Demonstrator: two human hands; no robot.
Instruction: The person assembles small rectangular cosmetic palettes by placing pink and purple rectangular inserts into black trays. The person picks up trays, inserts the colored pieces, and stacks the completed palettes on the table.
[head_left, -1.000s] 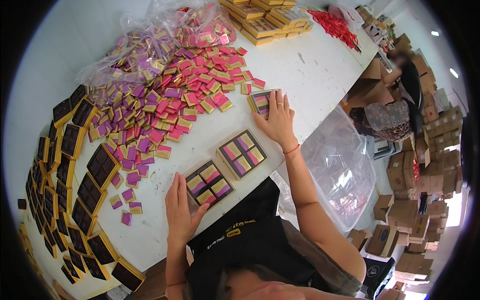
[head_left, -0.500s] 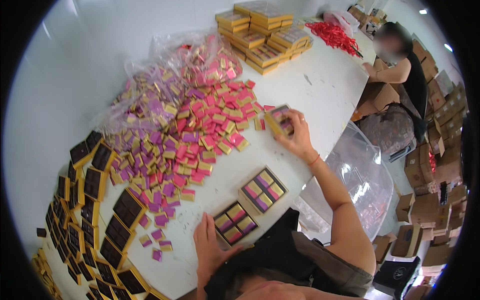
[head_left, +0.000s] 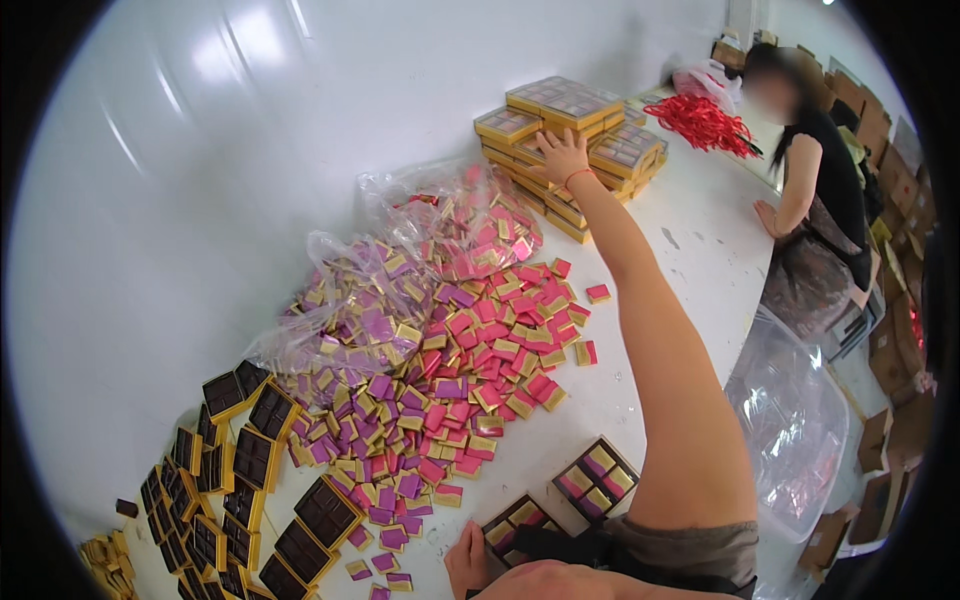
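Note:
My right hand [head_left: 563, 157] reaches far out to the stack of yellow-edged boxes with clear lids [head_left: 565, 100]. Its fingers are spread over the stack's front side, and nothing shows gripped in them. Low in the view, my left hand [head_left: 466, 560] rests on the table against the edge of a dark tray of wrapped pieces [head_left: 515, 522], its fingers stretched out and partly visible. My body covers part of that tray. Beside it lies a second filled box [head_left: 597, 478] with gold, pink and purple wrapped pieces in its compartments.
A large heap of small wrapped pieces [head_left: 430, 390] spreads across the white table, with clear plastic bags [head_left: 350, 290] over its back. Dark empty trays [head_left: 305, 545] stand in rows at left. Red ribbons [head_left: 705, 125] lie at the far end near another person [head_left: 815, 190]. A clear plastic bin [head_left: 790, 430] stands at right.
My right hand has moved from the near side of the heap, where it held a filled box, to the stack at the back. It has let go of that box. The view has shifted.

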